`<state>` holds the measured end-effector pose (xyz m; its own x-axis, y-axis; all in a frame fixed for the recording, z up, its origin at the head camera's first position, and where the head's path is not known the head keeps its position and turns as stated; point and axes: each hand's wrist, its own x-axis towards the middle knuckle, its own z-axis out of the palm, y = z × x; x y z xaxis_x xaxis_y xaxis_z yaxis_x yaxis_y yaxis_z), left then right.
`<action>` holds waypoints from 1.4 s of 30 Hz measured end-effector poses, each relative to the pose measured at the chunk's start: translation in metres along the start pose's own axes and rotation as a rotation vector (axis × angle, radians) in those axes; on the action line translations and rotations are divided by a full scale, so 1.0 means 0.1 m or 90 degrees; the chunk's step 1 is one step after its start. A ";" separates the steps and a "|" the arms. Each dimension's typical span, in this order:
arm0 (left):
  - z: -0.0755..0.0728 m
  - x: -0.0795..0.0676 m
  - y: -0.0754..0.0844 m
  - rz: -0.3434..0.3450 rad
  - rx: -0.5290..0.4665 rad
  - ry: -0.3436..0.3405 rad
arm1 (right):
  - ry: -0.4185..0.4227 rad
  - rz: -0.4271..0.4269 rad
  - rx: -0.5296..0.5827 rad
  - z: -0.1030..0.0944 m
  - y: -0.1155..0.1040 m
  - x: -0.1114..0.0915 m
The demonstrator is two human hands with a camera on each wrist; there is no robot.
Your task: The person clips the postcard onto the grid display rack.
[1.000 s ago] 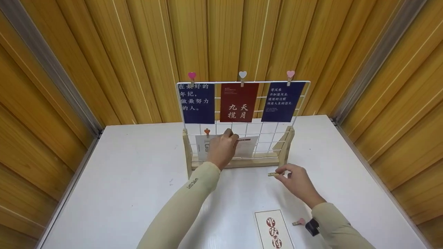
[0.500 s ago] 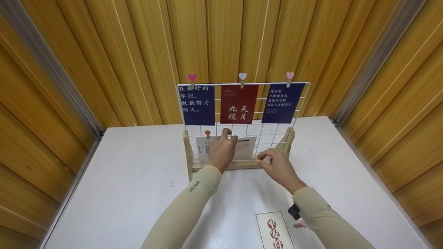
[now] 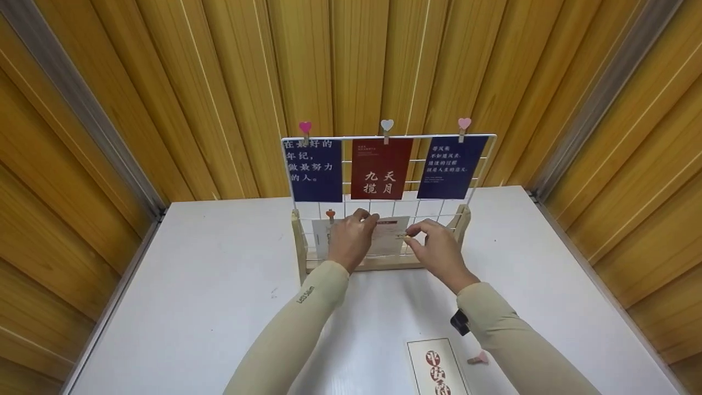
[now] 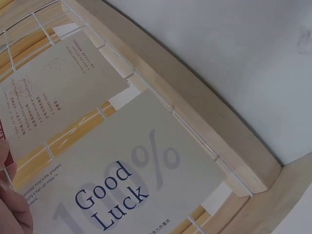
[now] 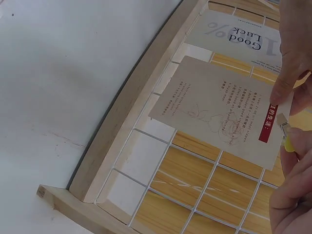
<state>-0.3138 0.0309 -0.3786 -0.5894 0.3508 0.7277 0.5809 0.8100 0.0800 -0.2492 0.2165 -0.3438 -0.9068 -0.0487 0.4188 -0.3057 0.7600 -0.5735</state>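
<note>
My left hand (image 3: 351,241) pinches the top edge of a pale card with a red label (image 5: 209,109), with the thumb on its front, and keeps it against the white wire grid (image 5: 195,209). In the right wrist view that card hangs slightly tilted beside a "Good Luck" card (image 4: 126,175), which an orange-topped clothespin (image 3: 330,214) fastens. My right hand (image 3: 443,255) pinches a small wooden clothespin (image 5: 283,126) with a yellow end. Its tip is at the card's upper edge; whether it grips the card I cannot tell.
Along the grid's top hang two blue cards (image 3: 315,170) (image 3: 452,170) and a red card (image 3: 379,167) from heart clothespins. The grid stands in a wooden base (image 4: 185,112). A cream card (image 3: 436,362) and a pink clothespin (image 3: 479,359) lie on the white table (image 3: 230,307).
My right hand has moved left and up with the clothespin, from the grid's right foot to the pale card. The left hand stays at the card, its fingers shifting slightly.
</note>
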 end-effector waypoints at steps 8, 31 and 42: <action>-0.01 -0.02 -0.07 0.021 -0.002 -0.011 | 0.018 -0.078 -0.074 0.03 -0.15 0.12; 0.01 -0.01 -0.09 0.055 0.069 -0.010 | 0.056 -0.336 -0.272 0.12 -0.23 0.42; 0.03 -0.01 -0.08 0.055 0.077 -0.009 | 0.003 -0.338 -0.341 0.17 -0.29 0.55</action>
<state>-0.3196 0.0252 -0.3823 -0.5479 0.4277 0.7189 0.5590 0.8265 -0.0657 -0.2954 0.1804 -0.3160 -0.6755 -0.4940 0.5474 -0.5173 0.8466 0.1256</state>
